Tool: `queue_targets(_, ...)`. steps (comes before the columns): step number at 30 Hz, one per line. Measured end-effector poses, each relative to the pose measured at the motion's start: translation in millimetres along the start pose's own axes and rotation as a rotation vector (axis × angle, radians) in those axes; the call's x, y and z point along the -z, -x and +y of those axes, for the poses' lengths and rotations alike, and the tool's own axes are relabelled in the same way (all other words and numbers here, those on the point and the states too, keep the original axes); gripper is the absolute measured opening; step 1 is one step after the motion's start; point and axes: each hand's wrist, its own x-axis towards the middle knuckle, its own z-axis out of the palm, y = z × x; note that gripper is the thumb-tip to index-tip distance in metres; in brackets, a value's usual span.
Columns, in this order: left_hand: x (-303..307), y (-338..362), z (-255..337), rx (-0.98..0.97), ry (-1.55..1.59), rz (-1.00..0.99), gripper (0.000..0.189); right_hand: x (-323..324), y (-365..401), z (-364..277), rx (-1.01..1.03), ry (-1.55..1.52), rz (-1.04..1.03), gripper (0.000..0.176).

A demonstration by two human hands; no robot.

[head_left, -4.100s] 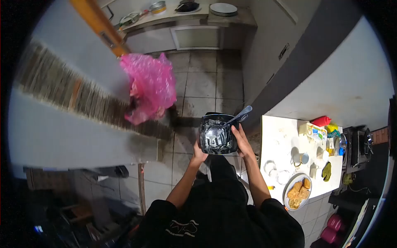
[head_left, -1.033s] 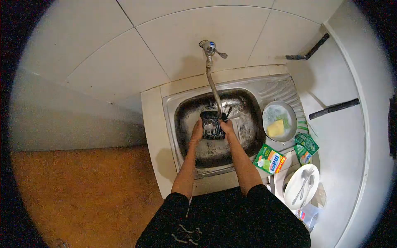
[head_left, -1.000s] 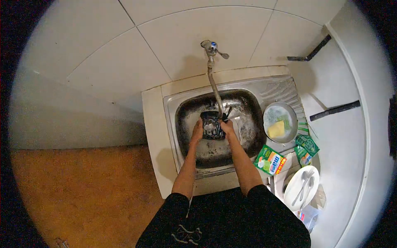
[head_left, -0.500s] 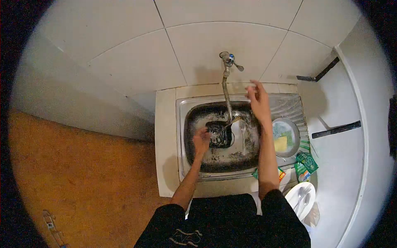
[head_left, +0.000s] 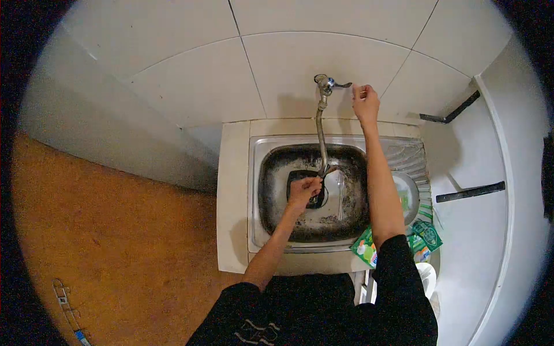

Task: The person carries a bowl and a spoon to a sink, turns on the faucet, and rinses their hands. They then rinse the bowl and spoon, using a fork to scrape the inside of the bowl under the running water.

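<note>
Left hand (head_left: 304,193) has its fingers loosely curled, can't tell if they've got hold of anything. Black bowl (head_left: 315,201) is right under them in the sink (head_left: 254,196). Tap spout (head_left: 322,151) is just past those fingertips, fork (head_left: 340,199) further right. Tap lever (head_left: 344,85) ends right by the right hand's (head_left: 366,105) half-bent fingers, can't tell if they're touching it.
</note>
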Motion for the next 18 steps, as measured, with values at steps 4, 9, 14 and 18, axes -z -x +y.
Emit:
queue_targets(4, -1.6, -27.2, -26.2, 0.027, 0.179, -0.041, 0.012, -18.2, 27.1, 18.9, 0.132, -0.086, -0.002, 0.025)
queue_targets(9, -12.5, -36.1, -36.3, -0.039, 0.176, 0.052, 0.014, -30.0, 103.2, 59.8, -0.24, -0.454, -0.337, 0.025)
queue_targets(14, -17.4, -38.1, -27.9, -0.007, 0.113, 0.153, 0.016, -15.6, 175.6, 45.0, -0.477, -0.641, -0.374, 0.029)
queue_targets(18, -10.9, -55.6, -51.3, -0.217, -0.003, 0.305, 0.019, -3.9, 220.8, 5.4, -0.502, -0.749, -0.355, 0.038)
